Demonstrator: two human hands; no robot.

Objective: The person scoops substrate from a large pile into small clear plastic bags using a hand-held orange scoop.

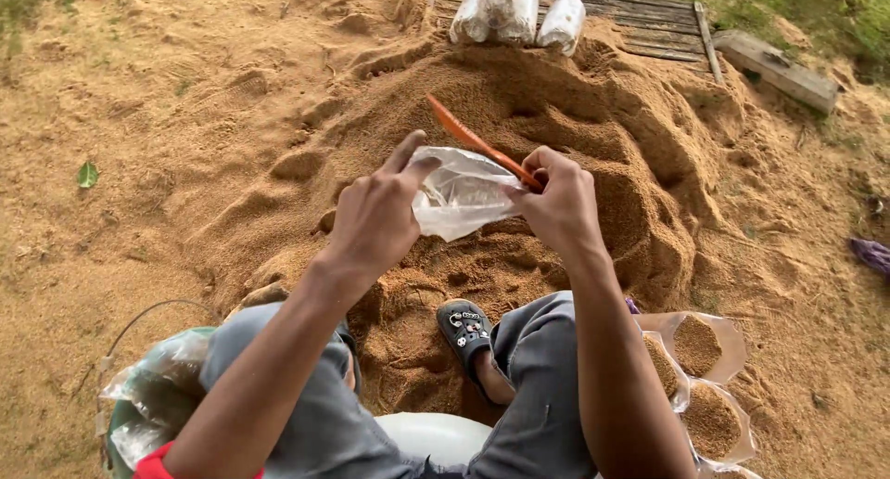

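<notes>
Take the sawdust heap (556, 164) as your landmark. Left of its foot sits one green bucket (116, 433) stuffed with clear plastic. Above the heap's near slope, your left hand (375, 215) pinches one edge of an empty clear plastic bag (459, 196); your right hand (561, 201) grips the opposite edge together with one orange scoop (468, 138), which slants up over the heap. One dark clog (466, 331) rests against the heap's foot. Right of the foot stand three filled open bags (697, 344). Beyond the crest lie three packed white bags (519, 15) on wooden planks (649, 25).
</notes>
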